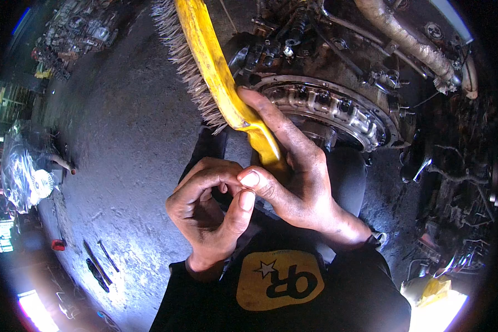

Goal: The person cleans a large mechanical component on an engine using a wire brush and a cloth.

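Observation:
My right hand point(307, 182) grips the handle end of a wire brush point(209, 62) with a worn yellow back. Its bristles are bent and splayed, pointing left, and the far end runs out of the top of the picture. My right index finger lies along the brush's side. Against my right thumb tip rest the curled thumb and fingertips of my left hand point(211, 207); whether something tiny is pinched there is too small to tell. Just beyond my right hand sits a round toothed metal assembly point(336, 110), like a flywheel or clutch, in a greasy housing.
Greasy engine parts with hoses and a wrapped pipe point(411, 37) crowd the right side. Another engine point(79, 33) stands at upper left. A plastic-wrapped machine part point(25, 170) is at far left. Bar-like tools point(95, 261) and a red object point(58, 245) lie on the concrete floor point(120, 137).

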### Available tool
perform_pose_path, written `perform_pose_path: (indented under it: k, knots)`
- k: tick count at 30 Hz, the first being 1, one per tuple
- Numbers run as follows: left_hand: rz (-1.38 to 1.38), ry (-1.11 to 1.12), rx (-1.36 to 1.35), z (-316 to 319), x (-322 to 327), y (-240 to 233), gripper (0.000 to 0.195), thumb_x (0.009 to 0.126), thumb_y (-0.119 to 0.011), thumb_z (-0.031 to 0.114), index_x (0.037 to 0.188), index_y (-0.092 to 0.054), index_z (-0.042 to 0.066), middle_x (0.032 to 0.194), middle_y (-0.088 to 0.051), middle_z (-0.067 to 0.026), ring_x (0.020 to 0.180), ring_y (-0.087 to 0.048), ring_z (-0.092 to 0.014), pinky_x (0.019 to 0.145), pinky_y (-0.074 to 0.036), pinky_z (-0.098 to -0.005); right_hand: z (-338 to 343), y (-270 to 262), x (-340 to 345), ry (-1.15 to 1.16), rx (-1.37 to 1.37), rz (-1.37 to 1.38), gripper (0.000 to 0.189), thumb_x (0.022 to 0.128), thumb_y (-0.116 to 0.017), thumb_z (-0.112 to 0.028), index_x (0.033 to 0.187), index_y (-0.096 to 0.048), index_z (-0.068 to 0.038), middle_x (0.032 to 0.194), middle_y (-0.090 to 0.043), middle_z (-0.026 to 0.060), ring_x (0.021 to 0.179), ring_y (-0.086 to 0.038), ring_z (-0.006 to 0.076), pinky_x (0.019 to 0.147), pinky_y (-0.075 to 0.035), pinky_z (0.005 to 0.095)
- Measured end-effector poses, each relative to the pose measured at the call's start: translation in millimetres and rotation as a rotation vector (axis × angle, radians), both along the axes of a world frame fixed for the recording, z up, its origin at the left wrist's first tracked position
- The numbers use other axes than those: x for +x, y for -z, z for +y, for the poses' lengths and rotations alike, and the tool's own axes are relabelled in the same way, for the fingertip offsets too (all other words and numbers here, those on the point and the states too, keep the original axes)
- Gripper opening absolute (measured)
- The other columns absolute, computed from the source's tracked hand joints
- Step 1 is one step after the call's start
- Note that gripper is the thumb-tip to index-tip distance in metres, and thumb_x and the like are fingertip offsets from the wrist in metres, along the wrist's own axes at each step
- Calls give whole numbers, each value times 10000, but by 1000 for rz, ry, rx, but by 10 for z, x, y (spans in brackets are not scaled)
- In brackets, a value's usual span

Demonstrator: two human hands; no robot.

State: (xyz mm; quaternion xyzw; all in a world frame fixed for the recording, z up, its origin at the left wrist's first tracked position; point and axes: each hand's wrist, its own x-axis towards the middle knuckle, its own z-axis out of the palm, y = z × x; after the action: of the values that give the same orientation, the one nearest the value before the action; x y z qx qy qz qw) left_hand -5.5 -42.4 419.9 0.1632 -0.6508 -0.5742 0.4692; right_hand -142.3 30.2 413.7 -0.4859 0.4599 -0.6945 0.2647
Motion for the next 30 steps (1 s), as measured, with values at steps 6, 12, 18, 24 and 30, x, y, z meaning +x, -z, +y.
perform_pose_path:
  k: [6, 12, 18, 24, 30]
  knots:
    - [-2, 11, -42, -16, -5, 13, 239, 836, -810, 129, 997, -715, -21, 897, -690, -79, 774, -583, -109, 664, -406, -241, 14, -5, -23, 7, 3, 19, 859, 897, -793, -225, 1531, -320, 111, 1556, -418, 247, 1447, -397, 269, 1195, -289, 382]
    - [-16, 15, -44, -18, 0, 21, 242, 835, -811, 130, 996, -711, -20, 892, -686, -76, 773, -582, -108, 663, -407, -244, 20, -5, -21, 5, 21, 17, 864, 896, -794, -226, 1533, -317, 109, 1556, -417, 246, 1448, -394, 264, 1195, -290, 381]
    - [-14, 16, -28, -6, 2, 12, 256, 830, -819, 151, 984, -709, -21, 886, -678, -72, 760, -574, -106, 662, -400, -247, 22, 21, 25, 4, 24, -8, 840, 901, -785, -180, 1535, -314, 106, 1562, -411, 242, 1454, -387, 266, 1202, -281, 382]
    - [-1, 48, 5, 7, -56, 52, 257, 824, -820, 141, 978, -700, -27, 889, -667, -74, 788, -578, -114, 687, -408, -243, 71, 32, -22, 63, 24, 102, 798, 907, -765, -118, 1539, -323, 83, 1575, -397, 255, 1460, -395, 298, 1196, -311, 404]
    - [-46, 36, 25, -23, -106, 226, 301, 928, -658, 278, 877, -582, -8, 880, -633, -136, 830, -604, -206, 745, -467, -322, 134, 67, -61, 85, 137, 190, 781, 903, -751, -128, 1543, -335, 39, 1470, -479, 251, 1263, -525, 365, 1049, -456, 441]
